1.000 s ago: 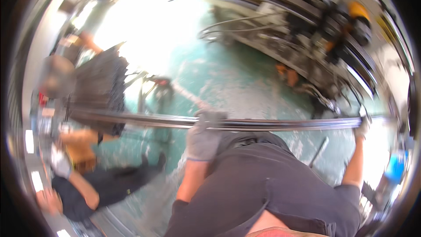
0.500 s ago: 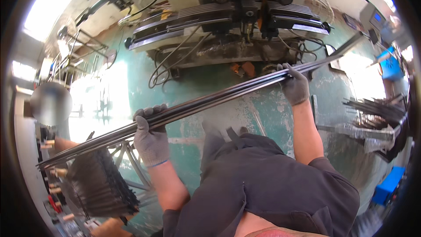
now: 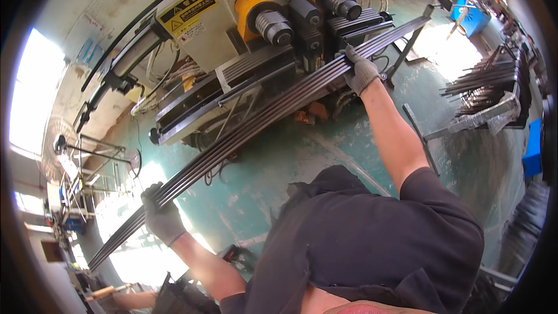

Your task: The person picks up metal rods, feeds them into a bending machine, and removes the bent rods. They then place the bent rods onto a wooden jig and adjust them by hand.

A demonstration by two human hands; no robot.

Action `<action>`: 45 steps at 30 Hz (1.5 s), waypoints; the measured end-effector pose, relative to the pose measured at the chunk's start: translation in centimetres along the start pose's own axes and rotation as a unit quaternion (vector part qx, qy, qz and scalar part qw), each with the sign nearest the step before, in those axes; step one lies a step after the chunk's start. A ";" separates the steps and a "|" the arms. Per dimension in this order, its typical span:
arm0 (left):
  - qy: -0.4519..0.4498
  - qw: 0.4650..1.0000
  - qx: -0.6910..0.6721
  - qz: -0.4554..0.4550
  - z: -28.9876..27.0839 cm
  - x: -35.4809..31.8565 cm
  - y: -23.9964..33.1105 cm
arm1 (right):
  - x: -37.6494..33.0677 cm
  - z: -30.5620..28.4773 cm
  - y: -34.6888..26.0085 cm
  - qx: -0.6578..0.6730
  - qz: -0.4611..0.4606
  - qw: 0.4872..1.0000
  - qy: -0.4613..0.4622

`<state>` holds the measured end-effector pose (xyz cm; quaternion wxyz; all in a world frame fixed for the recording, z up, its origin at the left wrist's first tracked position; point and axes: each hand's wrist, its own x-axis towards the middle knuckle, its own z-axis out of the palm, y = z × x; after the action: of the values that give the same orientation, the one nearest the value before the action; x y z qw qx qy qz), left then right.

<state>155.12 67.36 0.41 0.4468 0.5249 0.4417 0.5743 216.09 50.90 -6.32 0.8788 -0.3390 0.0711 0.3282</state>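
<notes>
Both my hands hold a bundle of several long, thin dark metal bars (image 3: pixel 250 122) that slants from lower left to upper right in front of the machine. My left hand (image 3: pixel 161 218), in a grey knit glove, is closed round the bars towards their near left end. Farther up, my gloved right hand (image 3: pixel 360 70) grips them near the far right end. The bars lie side by side, their right part level in the picture with the machine's ledge (image 3: pixel 363 26). Whether they touch it I cannot tell. The gloves partly hide the fingers.
Ahead stands a machine with two orange cylindrical heads (image 3: pixel 251 9) and a long dark rail (image 3: pixel 232 90). To the right, a rack (image 3: pixel 511 102) holds many dark bars, near a blue bin (image 3: pixel 469 16). A fan (image 3: pixel 57 145) stands left. Another person's forearm (image 3: pixel 133 300) shows at lower left.
The bars have moved forward, closer to the machine, and tilt more steeply in view. My right arm reaches farther out, and my left hand is farther left. The view has turned and shifted.
</notes>
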 end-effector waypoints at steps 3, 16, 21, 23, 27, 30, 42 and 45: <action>-0.042 0.982 -0.166 -0.080 -0.5 5.7 -3.5 | 1.9 2.1 1.4 -0.036 0.041 0.998 -0.018; -0.017 0.891 -0.373 -0.258 11.1 18.8 -14.0 | 15.0 2.9 5.1 -0.052 -0.020 0.995 -0.082; -0.034 0.905 -0.334 -0.262 14.8 20.5 -15.8 | 9.4 9.4 4.9 0.002 0.020 1.000 0.023; -0.038 0.901 -0.335 -0.272 16.6 21.1 -16.7 | 9.4 9.6 4.9 -0.060 0.000 0.997 0.037; -0.082 0.888 -0.348 -0.290 19.9 21.9 -18.8 | 13.2 7.2 6.5 -0.151 -0.061 0.984 0.067; -0.235 0.965 -0.014 -0.120 21.7 20.3 -17.2 | 13.1 7.3 6.7 -0.224 -0.077 0.966 0.107; -0.137 0.902 0.404 0.063 14.7 22.2 -13.4 | 13.1 8.4 5.6 -0.237 -0.113 0.953 0.152; -0.138 0.853 0.478 0.160 16.6 20.2 -12.7 | 14.3 7.7 6.0 -0.145 -0.130 0.967 0.167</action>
<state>171.32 90.37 -6.77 0.0997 0.8110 0.5054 0.2775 222.67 66.77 -8.70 0.8310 -0.5192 0.1236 0.1569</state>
